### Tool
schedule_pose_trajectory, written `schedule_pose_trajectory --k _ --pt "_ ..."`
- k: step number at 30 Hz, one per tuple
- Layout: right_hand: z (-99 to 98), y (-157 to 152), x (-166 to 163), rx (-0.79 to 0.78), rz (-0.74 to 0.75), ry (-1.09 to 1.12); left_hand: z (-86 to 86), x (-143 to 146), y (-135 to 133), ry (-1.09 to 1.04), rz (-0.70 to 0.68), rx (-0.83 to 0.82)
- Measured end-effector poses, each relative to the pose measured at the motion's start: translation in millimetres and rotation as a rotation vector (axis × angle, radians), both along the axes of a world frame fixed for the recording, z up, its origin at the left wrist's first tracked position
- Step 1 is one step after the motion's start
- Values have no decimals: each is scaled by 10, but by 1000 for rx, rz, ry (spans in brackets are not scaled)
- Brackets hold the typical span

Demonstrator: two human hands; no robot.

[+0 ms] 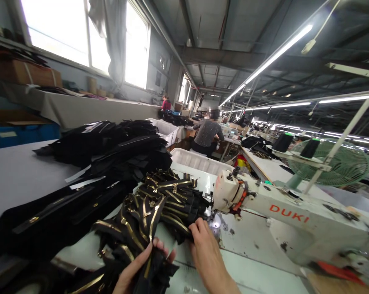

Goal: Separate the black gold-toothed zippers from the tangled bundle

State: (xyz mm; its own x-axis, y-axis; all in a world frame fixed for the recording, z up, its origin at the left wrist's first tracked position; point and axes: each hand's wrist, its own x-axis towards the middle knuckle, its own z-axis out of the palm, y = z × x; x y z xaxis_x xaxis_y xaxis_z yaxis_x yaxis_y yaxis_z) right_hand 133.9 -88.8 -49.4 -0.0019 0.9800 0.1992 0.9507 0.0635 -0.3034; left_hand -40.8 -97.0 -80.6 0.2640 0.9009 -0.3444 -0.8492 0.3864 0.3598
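Near the bottom middle, my left hand [138,263] is closed around a black zipper [154,222] with gold teeth; its tape hangs below the fingers. My right hand [207,251] pinches the end of another gold-toothed zipper [176,221] beside the sewing machine's needle area. Both zippers run into a loose heap of zippers [168,185] on the pale machine table [245,267]. Just right of the heap stands the white sewing machine [273,204], marked DUKI in orange. The fingertips of my right hand are partly hidden.
Piles of black fabric pieces [110,143] cover the left side. A white plastic bin [199,159] stands behind the machine. Thread cones [309,148] and a green fan [346,163] are at right. One person [209,132] sits ahead, another [166,103] farther back.
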Motion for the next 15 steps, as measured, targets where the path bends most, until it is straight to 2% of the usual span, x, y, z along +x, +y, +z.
schedule_pose_trajectory --k 3,6,8,10,13,15 --pt "32 22 63 -60 74 218 36 30 13 0 -81 24" --pt "167 35 148 -172 135 353 -61 61 68 59 -136 73" --pt "166 9 121 -176 167 389 -123 78 92 86 -141 89" --pt "50 -74 -8 -95 195 326 -147 69 83 114 -131 97" --pt "-203 -280 -295 93 230 13 -109 -4 5 175 -128 63" --pt "-274 -398 -414 126 268 -168 -54 -74 -66 212 -137 24"
